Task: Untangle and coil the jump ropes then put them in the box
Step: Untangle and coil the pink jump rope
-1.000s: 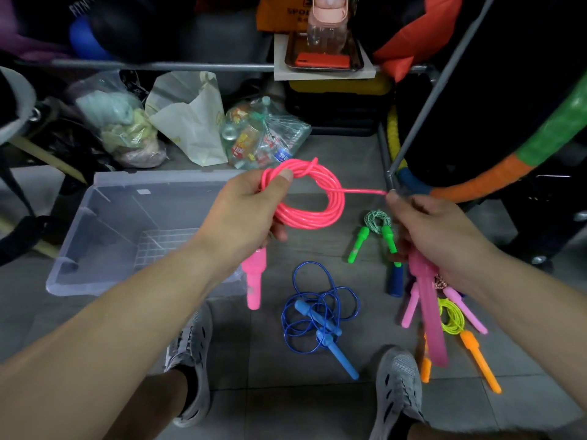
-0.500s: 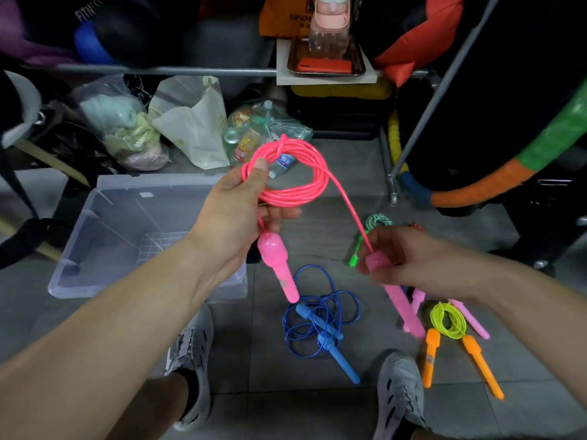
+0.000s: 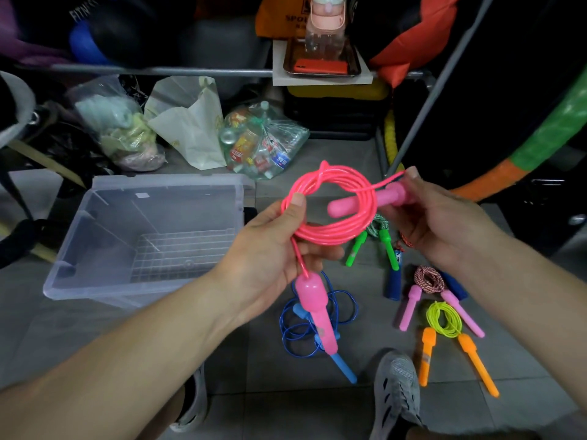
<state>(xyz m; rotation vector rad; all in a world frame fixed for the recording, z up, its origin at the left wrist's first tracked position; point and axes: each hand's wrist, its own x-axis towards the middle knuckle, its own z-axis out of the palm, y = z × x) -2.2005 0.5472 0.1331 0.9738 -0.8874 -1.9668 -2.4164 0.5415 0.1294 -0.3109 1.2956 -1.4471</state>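
Gripping the coiled pink jump rope (image 3: 333,231) in the left hand (image 3: 273,252): thumb (image 3: 297,201) pressed over the strands on the loop's left side, other fingers curled beneath. Pinching one pink handle (image 3: 355,204) in the right hand (image 3: 444,223), fingers closed round its thick end, its rounded tip poking across the middle of the coil toward the left thumb.

Dangling just below the left fingers on a short run of cord, the second pink handle (image 3: 313,309). Beneath that, on the tiled floor (image 3: 286,414), a loose blue rope (image 3: 346,300) with light blue handles.

Under the right fingers, down on the floor, a green-handled rope (image 3: 386,241) and a dark blue handle (image 3: 393,284). Below the right wrist, a red-and-white braided rope (image 3: 428,279) with pale pink handles, then a coiled yellow-green rope (image 3: 443,319) with orange handles.

Left of the left hand, well apart from the pink coil, the clear plastic box (image 3: 82,246), open-topped, standing on the floor.

Low between the two forearms, a pair of grey shoes (image 3: 397,392).
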